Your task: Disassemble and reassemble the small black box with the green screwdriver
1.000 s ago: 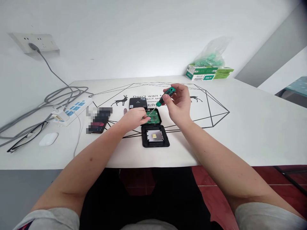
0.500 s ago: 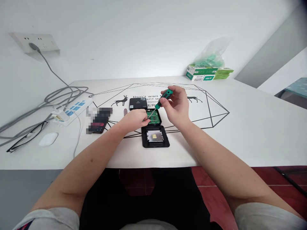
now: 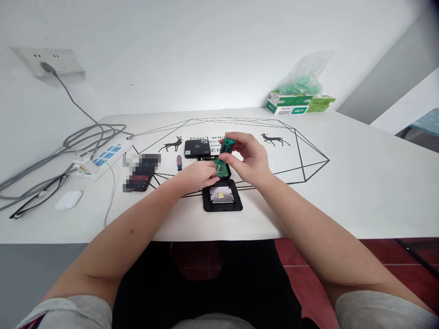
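My right hand [image 3: 252, 155] is closed around the green and black handle of a screwdriver [image 3: 227, 145]. Its thin shaft slants down to a green circuit board [image 3: 224, 171] in a black case. Over the left part of the board, my left hand [image 3: 201, 174] has its fingers pinched together near the shaft's lower end; what they hold, if anything, is hidden. In front of the board lies a black cover [image 3: 207, 205] with a metal plate and a pale yellow pad inside. Behind the case sits a closed black box [image 3: 197, 149].
A small screwdriver [image 3: 179, 162] lies left of the case, with a partly blurred phone [image 3: 147, 176] beyond it. Farther left are a power strip [image 3: 111, 155], grey cables, glasses and a white earbud case [image 3: 69, 199]. Green-and-white boxes [image 3: 290, 100] stand at the back right.
My right hand has tipped the screwdriver more upright, and its handle has moved left and down. My left hand has shifted slightly right and down over the board, uncovering the small screwdriver.
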{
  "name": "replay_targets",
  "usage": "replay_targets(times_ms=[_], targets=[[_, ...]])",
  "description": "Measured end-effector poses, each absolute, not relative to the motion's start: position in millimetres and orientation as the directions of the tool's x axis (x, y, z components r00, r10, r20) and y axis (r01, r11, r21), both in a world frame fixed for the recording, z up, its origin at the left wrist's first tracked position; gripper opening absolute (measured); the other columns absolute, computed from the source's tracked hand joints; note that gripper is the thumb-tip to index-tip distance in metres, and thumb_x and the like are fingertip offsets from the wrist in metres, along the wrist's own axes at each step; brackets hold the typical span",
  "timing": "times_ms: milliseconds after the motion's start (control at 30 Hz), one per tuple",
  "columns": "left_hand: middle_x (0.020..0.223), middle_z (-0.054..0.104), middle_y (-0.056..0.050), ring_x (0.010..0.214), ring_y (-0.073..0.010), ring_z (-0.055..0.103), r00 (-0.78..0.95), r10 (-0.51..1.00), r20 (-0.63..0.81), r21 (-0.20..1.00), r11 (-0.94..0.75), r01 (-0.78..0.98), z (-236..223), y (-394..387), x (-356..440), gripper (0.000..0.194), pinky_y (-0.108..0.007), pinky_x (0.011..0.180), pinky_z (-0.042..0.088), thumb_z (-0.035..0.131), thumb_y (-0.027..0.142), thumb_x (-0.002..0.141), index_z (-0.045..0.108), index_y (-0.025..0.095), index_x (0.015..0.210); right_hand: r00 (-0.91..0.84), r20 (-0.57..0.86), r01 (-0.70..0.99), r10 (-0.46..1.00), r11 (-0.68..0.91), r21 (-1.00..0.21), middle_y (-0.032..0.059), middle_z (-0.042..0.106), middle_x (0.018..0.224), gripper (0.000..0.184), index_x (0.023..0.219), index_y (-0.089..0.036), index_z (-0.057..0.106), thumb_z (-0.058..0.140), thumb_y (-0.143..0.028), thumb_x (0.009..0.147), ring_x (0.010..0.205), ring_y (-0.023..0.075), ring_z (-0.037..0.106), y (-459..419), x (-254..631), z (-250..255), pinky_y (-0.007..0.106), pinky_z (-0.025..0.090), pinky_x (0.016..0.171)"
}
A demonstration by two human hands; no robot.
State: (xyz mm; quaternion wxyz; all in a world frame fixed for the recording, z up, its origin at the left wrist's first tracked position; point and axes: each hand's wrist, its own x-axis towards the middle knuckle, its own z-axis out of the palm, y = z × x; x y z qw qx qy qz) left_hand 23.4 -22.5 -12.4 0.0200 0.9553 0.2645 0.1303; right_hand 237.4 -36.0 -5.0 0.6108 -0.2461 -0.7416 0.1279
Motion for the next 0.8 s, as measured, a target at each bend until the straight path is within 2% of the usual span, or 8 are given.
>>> replay_targets(times_ms=[167, 267, 367, 467, 567, 800], targets=[[0.092, 0.068, -0.004, 0.085, -0.0206, 0.067, 0.804, 0.545, 0.235, 0.353, -0.819, 0.452, -5.2, -31.4, 25.3, 0.031, -0.035, 0.08, 0.054, 0.063, 0.034, 0.106, 0.06, 0.021, 0.078, -0.051, 0.845, 0.164, 0.532, 0.839, -0.518, 0.0026, 0.076, 0.11, 0.048, 0.134, -0.036, 0.07, 0.086, -0.053, 0.092, 0.094, 0.0208, 0.078, -38.9, 238.3, -0.6, 0.039, 0.07, 0.082], [0.095, 0.068, -0.006, 0.09, -0.0214, 0.067, 0.784, 0.559, 0.269, 0.409, -0.804, 0.432, -0.5, -34.2, 22.8, 0.033, -0.036, 0.084, 0.054, 0.055, 0.036, 0.11, 0.061, 0.021, 0.082, 0.007, 0.85, 0.199, 0.527, 0.832, -0.518, 0.0012, 0.075, 0.101, 0.045, 0.127, -0.034, 0.072, 0.088, -0.053, 0.089, 0.087, 0.0193, 0.076, -40.0, 243.6, 3.0, 0.035, 0.068, 0.074], [0.092, 0.067, -0.007, 0.09, -0.0226, 0.066, 0.76, 0.58, 0.293, 0.381, -0.8, 0.463, 1.6, -33.1, 18.1, 0.037, -0.037, 0.082, 0.053, 0.05, 0.037, 0.111, 0.06, 0.021, 0.08, 0.004, 0.858, 0.209, 0.514, 0.838, -0.504, -0.0005, 0.073, 0.092, 0.037, 0.12, -0.033, 0.073, 0.086, -0.05, 0.089, 0.077, 0.0165, 0.072, -41.3, 249.0, 5.3, 0.032, 0.064, 0.065], [0.092, 0.069, -0.007, 0.093, -0.0239, 0.067, 0.759, 0.578, 0.299, 0.348, -0.807, 0.477, 1.3, -30.0, 13.7, 0.032, -0.038, 0.084, 0.052, 0.055, 0.038, 0.109, 0.064, 0.021, 0.084, -0.052, 0.861, 0.217, 0.507, 0.847, -0.485, -0.0013, 0.072, 0.089, 0.034, 0.116, -0.031, 0.072, 0.085, -0.046, 0.088, 0.07, 0.0146, 0.069, -42.4, 250.5, 5.0, 0.03, 0.061, 0.062], [0.093, 0.07, -0.007, 0.094, -0.025, 0.067, 0.78, 0.551, 0.296, 0.288, -0.83, 0.477, 0.3, -27.9, 12.1, 0.027, -0.038, 0.086, 0.052, 0.06, 0.037, 0.107, 0.067, 0.02, 0.086, -0.114, 0.849, 0.231, 0.516, 0.845, -0.482, -0.0013, 0.072, 0.089, 0.034, 0.114, -0.029, 0.071, 0.085, -0.043, 0.085, 0.068, 0.0139, 0.067, -43.4, 248.6, 3.8, 0.03, 0.059, 0.06], [0.096, 0.073, -0.009, 0.093, -0.0261, 0.068, 0.814, 0.515, 0.268, 0.161, -0.857, 0.489, -3.3, -24.4, 13.1, 0.025, -0.04, 0.085, 0.052, 0.061, 0.032, 0.106, 0.071, 0.019, 0.087, -0.125, 0.856, 0.236, 0.502, 0.853, -0.466, -0.0019, 0.07, 0.088, 0.034, 0.112, -0.03, 0.07, 0.085, -0.042, 0.084, 0.066, 0.0135, 0.063, -43.8, 247.4, 3.1, 0.029, 0.056, 0.057]])
